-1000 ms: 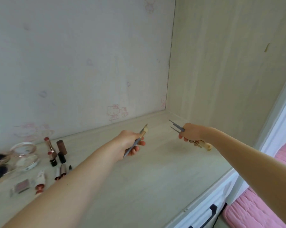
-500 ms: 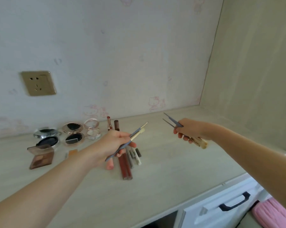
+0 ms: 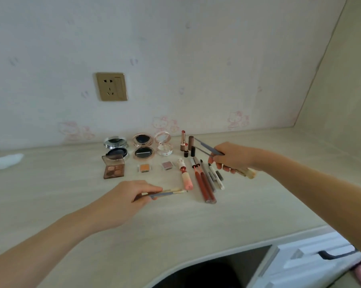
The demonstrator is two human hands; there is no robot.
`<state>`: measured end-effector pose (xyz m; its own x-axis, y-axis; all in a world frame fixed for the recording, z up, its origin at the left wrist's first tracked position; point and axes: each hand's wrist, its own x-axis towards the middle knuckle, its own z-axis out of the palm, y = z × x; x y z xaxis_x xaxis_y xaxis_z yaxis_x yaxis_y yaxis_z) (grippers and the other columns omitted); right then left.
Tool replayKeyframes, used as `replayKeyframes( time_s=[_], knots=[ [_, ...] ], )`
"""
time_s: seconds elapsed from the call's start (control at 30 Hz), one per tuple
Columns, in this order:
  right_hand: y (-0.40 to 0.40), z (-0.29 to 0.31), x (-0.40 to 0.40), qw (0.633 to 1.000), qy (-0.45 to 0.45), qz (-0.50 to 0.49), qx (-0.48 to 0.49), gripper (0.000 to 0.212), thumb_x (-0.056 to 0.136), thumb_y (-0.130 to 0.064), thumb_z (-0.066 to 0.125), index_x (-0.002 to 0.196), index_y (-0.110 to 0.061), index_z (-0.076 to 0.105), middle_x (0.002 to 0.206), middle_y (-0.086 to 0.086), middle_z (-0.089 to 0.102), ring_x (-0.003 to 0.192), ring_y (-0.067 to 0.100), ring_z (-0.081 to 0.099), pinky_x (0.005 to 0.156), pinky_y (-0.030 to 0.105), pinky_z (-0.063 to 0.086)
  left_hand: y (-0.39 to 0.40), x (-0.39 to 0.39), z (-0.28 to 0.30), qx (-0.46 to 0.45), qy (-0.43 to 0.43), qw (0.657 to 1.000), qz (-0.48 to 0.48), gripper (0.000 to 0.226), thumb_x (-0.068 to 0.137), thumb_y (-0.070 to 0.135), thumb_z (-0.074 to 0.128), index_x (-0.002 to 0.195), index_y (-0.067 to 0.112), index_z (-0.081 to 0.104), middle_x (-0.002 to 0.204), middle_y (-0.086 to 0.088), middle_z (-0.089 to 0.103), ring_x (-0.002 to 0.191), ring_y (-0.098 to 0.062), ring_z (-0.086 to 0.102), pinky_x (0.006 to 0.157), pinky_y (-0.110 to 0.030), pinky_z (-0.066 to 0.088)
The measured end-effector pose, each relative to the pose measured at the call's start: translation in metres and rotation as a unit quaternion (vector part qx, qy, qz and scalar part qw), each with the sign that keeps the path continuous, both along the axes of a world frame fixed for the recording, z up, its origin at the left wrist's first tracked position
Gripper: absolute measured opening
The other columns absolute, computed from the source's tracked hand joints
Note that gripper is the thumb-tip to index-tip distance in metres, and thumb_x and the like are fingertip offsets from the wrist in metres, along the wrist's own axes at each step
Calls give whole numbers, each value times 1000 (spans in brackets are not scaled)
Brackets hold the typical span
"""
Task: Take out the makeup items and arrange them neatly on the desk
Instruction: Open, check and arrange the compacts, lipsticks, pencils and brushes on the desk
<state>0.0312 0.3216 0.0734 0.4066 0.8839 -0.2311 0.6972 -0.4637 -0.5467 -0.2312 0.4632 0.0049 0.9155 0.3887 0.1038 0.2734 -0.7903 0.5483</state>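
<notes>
Table point(image 3: 248, 204): makeup already laid in rows at frame centre. Left hand point(image 3: 121, 204) pinches two slim brushes point(image 3: 167, 192) low beside the pink tube point(image 3: 186, 179); right hand point(image 3: 233, 156) grips another pair point(image 3: 206, 147) over the pencils point(image 3: 213, 177). Placing step, I think; next, lay brushes parallel.

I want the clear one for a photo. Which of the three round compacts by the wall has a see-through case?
The rightmost compact, nearest the upright lipsticks. Its case is clear with a pale pan; the silver compact and rose-gold compact hold dark pans.
</notes>
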Motion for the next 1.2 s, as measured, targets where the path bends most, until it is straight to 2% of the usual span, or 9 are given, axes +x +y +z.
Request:
replayKeyframes(
  time_s=[0.13, 0.2, 0.27, 0.57, 0.67, 0.77, 0.87, 1.03, 1.2],
  knots=[
    [23, -7, -27, 999, -14, 49, -10, 19, 99, -11, 38, 100, -6, 56, 75, 3, 54, 59, 14, 48, 52, 21, 43, 4, -22, -13, 76, 17, 997, -29, 36, 98, 19, 45, 129, 34, 56, 103, 23, 55, 98, 9, 46, 86, -8, 35],
    [33, -12, -39, 998, -22, 65, -14, 18, 100, -13, 38, 99, -9, 55, 73, 0, 53, 57, 12, 47, 51, 19, 41, 9, -28, -20, 113, 36, 992, -42, 44, 95, 38, 29, 133, 38, 50, 113, 23, 52, 105, 6, 43, 94, -14, 34],
    [42, -18, -48, 996, -27, 85, -21, 18, 100, -13, 37, 99, -11, 55, 74, -1, 55, 59, 14, 48, 50, 20, 41, 13, -32, -27, 139, 44, 988, -45, 53, 91, 43, 18, 136, 42, 46, 118, 24, 49, 108, 2, 42, 96, -20, 34],
    [67, -33, -74, 989, -54, 137, -24, 18, 100, -15, 38, 98, -15, 56, 76, -4, 55, 55, 10, 49, 50, 15, 42, 21, -34, -45, 214, 19, 975, -54, 53, 94, 33, 18, 143, 40, 37, 124, 21, 46, 102, -8, 43, 88, -30, 43],
    [73, -35, -80, 986, -63, 154, -26, 18, 100, -14, 37, 100, -14, 55, 74, -7, 52, 54, 4, 43, 38, 6, 34, 21, -39, -48, 217, 11, 975, -53, 51, 95, 35, 20, 143, 40, 36, 129, 24, 44, 108, -6, 41, 92, -26, 40],
    [79, -34, -86, 981, -75, 177, -35, 21, 101, -14, 36, 105, -11, 56, 76, -6, 51, 57, 3, 41, 38, 6, 35, 20, -43, -50, 189, -9, 981, -46, 47, 97, 37, 28, 142, 39, 38, 134, 27, 40, 118, 1, 36, 101, -17, 30],
    [89, -35, -92, 972, -115, 200, -42, 19, 101, -16, 36, 104, -14, 55, 84, -5, 54, 64, 4, 45, 49, 13, 35, 18, -48, -54, 142, -61, 988, 1, 42, 94, 37, 45, 136, 37, 48, 131, 29, 42, 123, 10, 34, 103, -7, 24],
    [106, -44, -103, 962, -160, 216, -54, 23, 101, -21, 38, 114, -12, 54, 93, -1, 55, 85, 18, 50, 73, 28, 40, 22, -55, -61, 119, -140, 981, 58, 35, 84, 46, 48, 110, 31, 66, 112, 27, 52, 110, 8, 48, 94, -10, 37],
    [122, -61, -117, 946, -220, 237, -30, 18, 102, -19, 37, 112, -11, 50, 91, 4, 51, 78, 19, 48, 64, 29, 36, 25, -55, -65, 139, -166, 975, 42, 28, 87, 34, 50, 91, 21, 74, 107, 19, 62, 105, 6, 51, 90, -13, 42]
  ],
)
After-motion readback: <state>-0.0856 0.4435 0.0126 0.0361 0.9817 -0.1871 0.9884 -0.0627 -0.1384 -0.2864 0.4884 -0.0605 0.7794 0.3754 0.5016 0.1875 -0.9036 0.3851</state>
